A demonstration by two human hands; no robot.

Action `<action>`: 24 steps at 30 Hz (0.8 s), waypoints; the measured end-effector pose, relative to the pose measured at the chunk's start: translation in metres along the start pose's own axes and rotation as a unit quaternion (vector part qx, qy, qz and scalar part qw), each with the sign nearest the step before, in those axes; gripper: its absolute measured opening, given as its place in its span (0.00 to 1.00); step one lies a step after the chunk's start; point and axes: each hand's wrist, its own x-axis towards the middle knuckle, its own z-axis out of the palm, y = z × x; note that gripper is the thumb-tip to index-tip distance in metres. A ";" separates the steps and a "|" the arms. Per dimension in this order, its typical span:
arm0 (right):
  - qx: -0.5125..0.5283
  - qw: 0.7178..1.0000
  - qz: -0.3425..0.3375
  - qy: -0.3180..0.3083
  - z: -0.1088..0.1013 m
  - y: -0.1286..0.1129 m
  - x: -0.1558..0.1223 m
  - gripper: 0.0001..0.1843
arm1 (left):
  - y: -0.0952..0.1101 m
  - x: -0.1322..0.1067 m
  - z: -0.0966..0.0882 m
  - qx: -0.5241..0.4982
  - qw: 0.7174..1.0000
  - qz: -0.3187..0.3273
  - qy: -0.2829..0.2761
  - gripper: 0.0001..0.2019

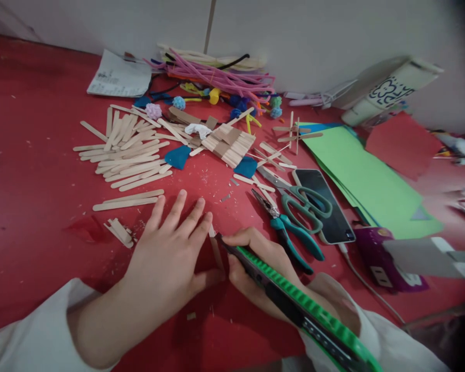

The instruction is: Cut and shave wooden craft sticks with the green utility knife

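Observation:
My right hand (259, 268) is closed around a green and black utility knife (290, 297), with its tip angled forward and left. Under that tip lies a wooden craft stick (216, 249) on the red table. My left hand (170, 248) rests flat with its fingers spread, its thumb at the stick's near end; whether it presses on the stick is partly hidden. Short cut stick pieces (119, 232) lie left of that hand, and two whole craft sticks (127, 200) are just beyond it. Small wood crumbs are scattered around both hands.
Farther back are a pile of craft sticks (127, 150), a joined stick panel (230, 144) and pink pipe cleaners (217, 75). To the right lie teal pliers (294, 232), scissors (298, 204), a phone (329, 217) with a cable, and green paper (364, 175).

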 end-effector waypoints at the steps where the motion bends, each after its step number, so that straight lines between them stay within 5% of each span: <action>1: -0.001 1.000 0.001 0.001 0.001 0.000 0.000 0.10 | 0.001 0.000 0.000 0.004 1.000 -0.003 0.000 0.33; 8: 0.017 1.000 -0.012 0.018 0.002 -0.002 -0.002 0.12 | 0.005 0.004 -0.005 0.026 0.999 -0.010 -0.035 0.33; 15: -0.032 0.997 -0.005 -0.073 -0.016 -0.013 0.003 0.10 | 0.008 0.008 -0.011 0.043 0.996 -0.003 -0.075 0.34; 24: -0.015 0.999 -0.025 -0.024 -0.005 -0.006 -0.001 0.10 | 0.008 0.007 -0.009 0.040 0.996 -0.001 -0.079 0.33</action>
